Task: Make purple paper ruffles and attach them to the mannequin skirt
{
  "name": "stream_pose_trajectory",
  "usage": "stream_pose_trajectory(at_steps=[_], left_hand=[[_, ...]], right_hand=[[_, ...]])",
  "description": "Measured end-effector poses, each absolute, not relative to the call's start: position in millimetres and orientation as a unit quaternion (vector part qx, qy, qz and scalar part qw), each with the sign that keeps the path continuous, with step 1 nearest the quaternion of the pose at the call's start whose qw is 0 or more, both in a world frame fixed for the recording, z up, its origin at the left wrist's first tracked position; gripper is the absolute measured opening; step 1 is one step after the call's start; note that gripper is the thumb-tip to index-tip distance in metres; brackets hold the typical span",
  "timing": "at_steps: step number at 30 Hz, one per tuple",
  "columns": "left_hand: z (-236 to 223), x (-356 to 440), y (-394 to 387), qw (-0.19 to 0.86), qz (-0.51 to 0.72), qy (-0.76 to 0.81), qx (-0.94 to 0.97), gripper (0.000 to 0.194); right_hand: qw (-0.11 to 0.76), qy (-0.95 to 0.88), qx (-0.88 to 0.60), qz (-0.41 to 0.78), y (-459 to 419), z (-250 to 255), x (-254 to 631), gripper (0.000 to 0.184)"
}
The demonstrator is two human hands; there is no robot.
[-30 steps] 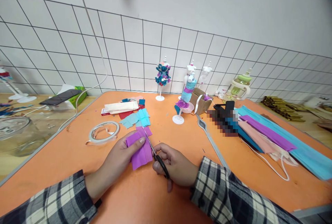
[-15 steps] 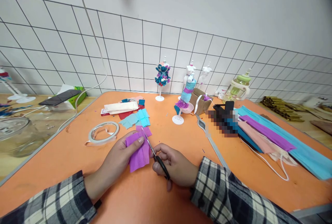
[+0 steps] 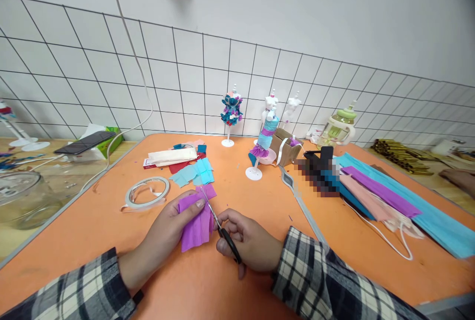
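Observation:
Pinched in my left hand (image 3: 172, 223) is a folded piece of purple crepe paper (image 3: 196, 231), its lower end fanned into pleats. My right hand (image 3: 248, 241) grips black-handled scissors (image 3: 230, 245), whose blades lie along the paper's right edge, pointing up and left. Whether the blades are apart is hard to see. Just beyond my left fingertips is a small purple scrap (image 3: 208, 191). Cut light blue paper pieces (image 3: 203, 170) lie farther back. A roll of white double-sided tape (image 3: 129, 197) rests left of my left hand.
Miniature dress forms (image 3: 254, 173) stand at the back, some dressed in coloured paper, near a brown paper bag (image 3: 287, 149). Long crepe paper strips (image 3: 382, 191) lie at right. A green-lidded bottle (image 3: 338, 127) stands behind them. At left are a phone (image 3: 87, 143) and a glass jar (image 3: 25, 201).
The lower end of the purple paper has swung down and left, spreading into more visible pleats. Both hands keep their hold; the view has tilted up slightly.

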State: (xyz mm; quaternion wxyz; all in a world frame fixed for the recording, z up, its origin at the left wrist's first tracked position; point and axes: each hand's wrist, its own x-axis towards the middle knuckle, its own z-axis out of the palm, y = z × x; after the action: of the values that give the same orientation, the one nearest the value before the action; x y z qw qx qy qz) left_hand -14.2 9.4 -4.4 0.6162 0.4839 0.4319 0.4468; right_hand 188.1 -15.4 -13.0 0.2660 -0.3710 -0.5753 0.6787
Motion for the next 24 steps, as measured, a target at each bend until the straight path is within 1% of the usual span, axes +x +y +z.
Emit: stream_pose_trajectory(at_steps=[6,12,19,24], left_hand=[[-2.1,-12.4,8.7,0.613,0.463,0.429,0.476,0.037],[-0.2,-10.8,7.7,0.617,0.456,0.435,0.472,0.039],[0.7,-11.4,6.9,0.617,0.462,0.441,0.459,0.038],[1.1,-11.1,8.0,0.604,0.455,0.451,0.474,0.037]], right_hand=[[0.276,-0.564,-0.366,0.686,-14.2,-16.0,187.1,0.042],[0.264,-0.584,-0.378,0.668,-17.6,-11.9,187.6,0.036],[0.262,-0.579,-0.380,0.672,-17.2,-12.0,187.5,0.043],[0.258,-0.585,-0.393,0.661,-16.8,-13.8,186.9,0.042]])
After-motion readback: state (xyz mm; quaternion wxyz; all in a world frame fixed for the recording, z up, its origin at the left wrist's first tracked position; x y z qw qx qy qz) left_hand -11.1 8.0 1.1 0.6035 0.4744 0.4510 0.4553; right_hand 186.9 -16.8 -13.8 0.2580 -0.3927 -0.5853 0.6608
